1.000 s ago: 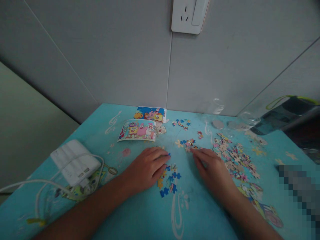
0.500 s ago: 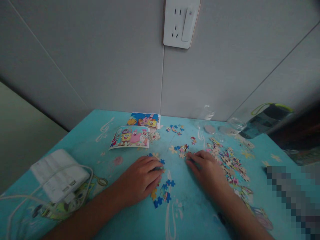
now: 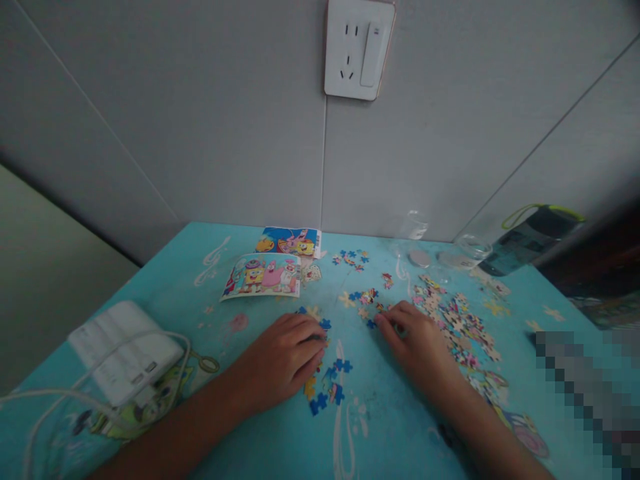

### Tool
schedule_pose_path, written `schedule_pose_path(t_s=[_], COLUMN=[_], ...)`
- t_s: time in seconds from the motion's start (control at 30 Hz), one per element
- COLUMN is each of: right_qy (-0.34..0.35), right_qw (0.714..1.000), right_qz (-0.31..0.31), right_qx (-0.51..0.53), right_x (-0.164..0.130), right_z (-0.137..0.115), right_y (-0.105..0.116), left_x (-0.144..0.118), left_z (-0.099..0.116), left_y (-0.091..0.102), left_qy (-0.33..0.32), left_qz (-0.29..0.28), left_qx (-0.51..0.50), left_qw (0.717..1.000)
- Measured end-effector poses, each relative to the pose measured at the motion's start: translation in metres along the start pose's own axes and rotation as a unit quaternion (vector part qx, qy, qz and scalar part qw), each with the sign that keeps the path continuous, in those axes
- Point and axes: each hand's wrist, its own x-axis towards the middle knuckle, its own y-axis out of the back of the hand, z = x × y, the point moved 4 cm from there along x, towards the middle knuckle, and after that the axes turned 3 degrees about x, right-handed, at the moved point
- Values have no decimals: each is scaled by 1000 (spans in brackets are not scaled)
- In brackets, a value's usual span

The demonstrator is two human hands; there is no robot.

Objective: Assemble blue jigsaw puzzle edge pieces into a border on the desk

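My left hand [image 3: 285, 357] lies palm down on the turquoise table [image 3: 250, 427], its fingers resting on a small group of blue jigsaw pieces [image 3: 327, 387]. My right hand [image 3: 417, 340] rests flat beside it, its fingertips touching a blue piece [image 3: 371, 323] at the edge of a small cluster of pieces [image 3: 367, 297]. A large scatter of loose, multicoloured pieces [image 3: 457, 320] spreads to the right of my right hand. Two cartoon picture cards [image 3: 265, 275] lie further back.
A white power bank with a cable [image 3: 125, 357] sits at the left. A clear jar [image 3: 417, 230], its lid [image 3: 419, 258] and a dark bottle with a green strap [image 3: 530, 237] stand at the back right by the grey wall. A wall socket [image 3: 357, 48] hangs above.
The view has tilted up and shifted slightly. My right hand has pulled back a little, with a blue piece under its fingertips. My left hand stays on the blue pieces.
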Motion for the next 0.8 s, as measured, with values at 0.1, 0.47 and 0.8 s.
schedule_pose_path(t_s=[0.1, 0.47, 0.8], right_qy=[14, 2, 38], right_qw=[999, 1000, 998], right_qz=[-26, -2, -53], right_qx=[41, 5, 12], right_x=[1, 2, -7], right_z=[-4, 7, -18], right_y=[-3, -3, -13], left_x=[0, 0, 2], left_z=[1, 1, 2], left_y=[1, -1, 1], left_qy=[1, -3, -2], left_qz=[1, 1, 8], left_qx=[3, 5, -4], left_qw=[1000, 1000, 1000])
